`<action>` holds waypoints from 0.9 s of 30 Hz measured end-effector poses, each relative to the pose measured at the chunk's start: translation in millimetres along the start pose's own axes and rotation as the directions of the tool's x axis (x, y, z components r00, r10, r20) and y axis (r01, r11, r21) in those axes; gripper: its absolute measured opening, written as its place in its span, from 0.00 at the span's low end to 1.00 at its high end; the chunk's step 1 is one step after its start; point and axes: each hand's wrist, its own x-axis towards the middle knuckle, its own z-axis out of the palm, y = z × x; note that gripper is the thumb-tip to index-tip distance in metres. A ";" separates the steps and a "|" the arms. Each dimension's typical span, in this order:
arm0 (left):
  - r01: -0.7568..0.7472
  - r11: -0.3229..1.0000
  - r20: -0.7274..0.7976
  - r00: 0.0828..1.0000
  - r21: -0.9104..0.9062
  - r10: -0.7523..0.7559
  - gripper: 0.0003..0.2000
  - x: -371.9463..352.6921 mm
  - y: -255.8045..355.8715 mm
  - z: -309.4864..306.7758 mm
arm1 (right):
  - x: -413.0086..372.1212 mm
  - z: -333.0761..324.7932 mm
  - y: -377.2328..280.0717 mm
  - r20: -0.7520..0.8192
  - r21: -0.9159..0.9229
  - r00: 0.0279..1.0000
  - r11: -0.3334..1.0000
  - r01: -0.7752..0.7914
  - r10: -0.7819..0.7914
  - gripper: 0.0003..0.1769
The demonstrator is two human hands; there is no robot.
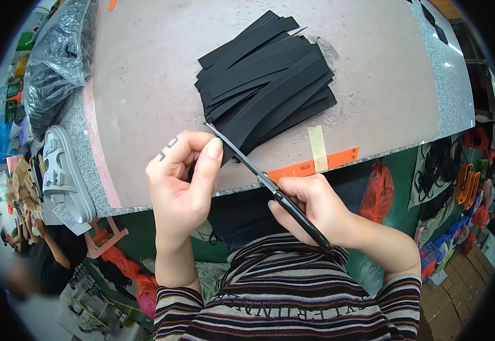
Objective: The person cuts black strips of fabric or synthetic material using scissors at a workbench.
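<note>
A loose pile of black ribbed webbing strips [264, 74] lies on the worktable. My left hand [182, 176] is closed at the pile's near edge, thumb and index finger pinching the end of a black strip [237, 122]. In my right hand [315, 207] is a pair of scissors [247, 161], seen nearly edge-on, with a long metal blade and black handles. The blade slants up and left past my left fingertips, over the strip's end. Whether the blades are parted cannot be made out. Some of the strip is hidden behind my left fingers.
An orange ruler-like strip [341, 158] is held by beige tape [318, 149] at the table's near edge. To the left are a white sandal [65, 173] and a plastic-wrapped bundle [60, 62]. A person [51, 256] is at the lower left. A red bag [377, 193] hangs below.
</note>
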 end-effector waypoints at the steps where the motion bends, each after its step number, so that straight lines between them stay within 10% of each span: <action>1: 0.014 1.000 -0.001 1.000 0.000 -0.014 0.07 1.1 2.8 2.6 | 0.3 0.2 1.8 -0.003 0.017 1.000 1.000 -0.006 0.006 0.15; 10: 0.010 0.997 0.082 0.996 0.078 -0.017 0.06 -5.6 7.1 1.6 | -15.3 -9.5 20.0 -0.034 0.048 0.997 0.996 0.073 -0.071 0.11; 16: -0.115 0.993 0.075 0.991 0.024 0.113 0.42 -20.2 15.4 27.7 | -64.3 -51.3 14.9 0.119 -0.103 0.990 0.992 -0.068 0.080 0.12; 20: -0.050 0.997 0.146 0.988 0.052 0.042 0.44 -22.5 28.5 60.8 | -81.8 -59.2 11.7 0.111 -0.099 0.983 0.986 -0.133 0.143 0.11; 22: 0.113 0.990 0.366 0.927 -0.079 -0.077 0.43 -25.0 26.8 38.1 | -97.6 -64.5 20.9 0.062 -0.113 0.996 0.992 -0.055 0.062 0.12; 24: 0.073 0.985 0.581 0.800 0.156 -0.151 0.26 -17.8 32.8 12.2 | -121.3 -71.2 25.3 -0.039 -0.114 0.999 0.993 -0.024 0.019 0.11; 25: -0.184 0.960 0.593 0.805 0.213 0.023 0.20 -20.1 21.5 1.3 | -136.0 -76.8 26.0 -0.098 -0.105 0.994 0.992 -0.063 0.053 0.11; 27: 0.002 0.952 0.533 0.829 0.306 -0.173 0.13 -23.3 32.6 -12.7 | -153.6 -87.6 30.2 -0.201 -0.080 0.972 0.987 -0.142 0.124 0.11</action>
